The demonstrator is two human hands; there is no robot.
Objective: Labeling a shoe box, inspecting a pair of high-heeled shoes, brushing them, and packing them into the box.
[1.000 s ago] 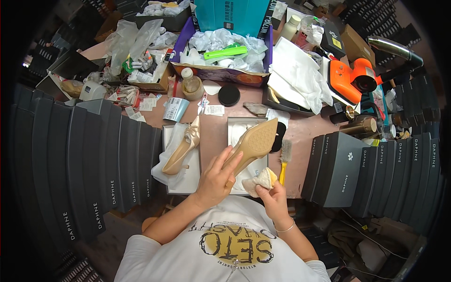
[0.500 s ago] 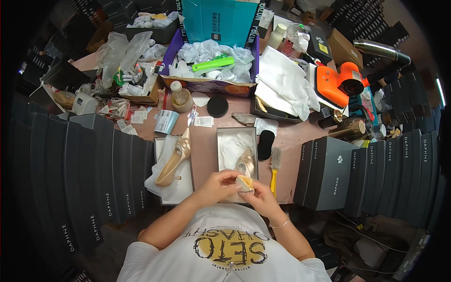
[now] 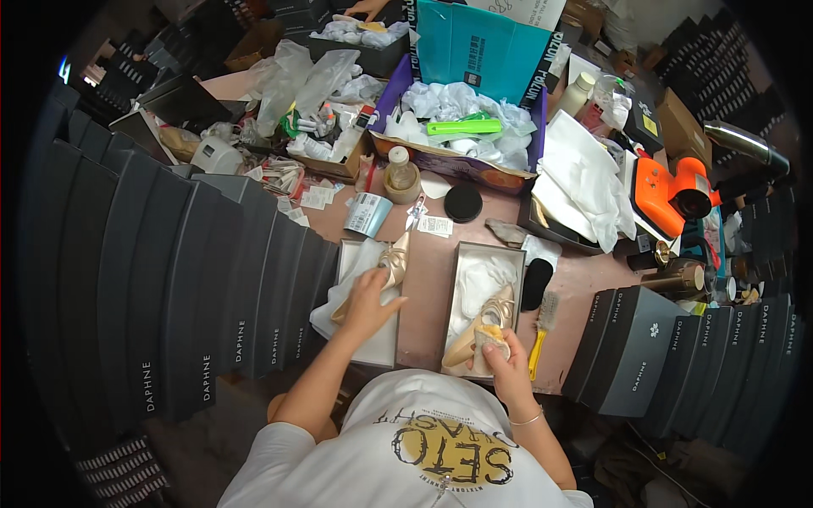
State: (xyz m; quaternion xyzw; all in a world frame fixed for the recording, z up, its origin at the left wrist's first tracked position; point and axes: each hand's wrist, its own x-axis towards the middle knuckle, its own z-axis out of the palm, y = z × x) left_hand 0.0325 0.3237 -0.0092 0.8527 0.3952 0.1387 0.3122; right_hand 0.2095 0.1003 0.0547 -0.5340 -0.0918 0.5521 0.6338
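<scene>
My left hand (image 3: 370,302) reaches over a champagne-coloured high-heeled shoe (image 3: 396,258), its fingers at the shoe and the thumb stretched out to the side. That shoe lies on white tissue in an open tray (image 3: 383,353); my hand covers its middle. In my right hand (image 3: 509,366) is a small yellow-and-whitish pad (image 3: 490,340), pinched between fingers and thumb. It is held over the second champagne shoe (image 3: 461,349), which lies in an open grey shoe box (image 3: 459,262) lined with white tissue.
A yellow-handled brush (image 3: 539,347) and a black pad (image 3: 535,284) lie right of the box. Behind are a glass bottle (image 3: 401,179), a round black lid (image 3: 462,203), a blue cup (image 3: 367,214) and a purple carton (image 3: 535,161). Dark shoe boxes (image 3: 622,347) line both sides.
My left hand has left the pad and moved left onto the other shoe. My right hand keeps the pad alone. The whole view has shifted, so the table appears further right.
</scene>
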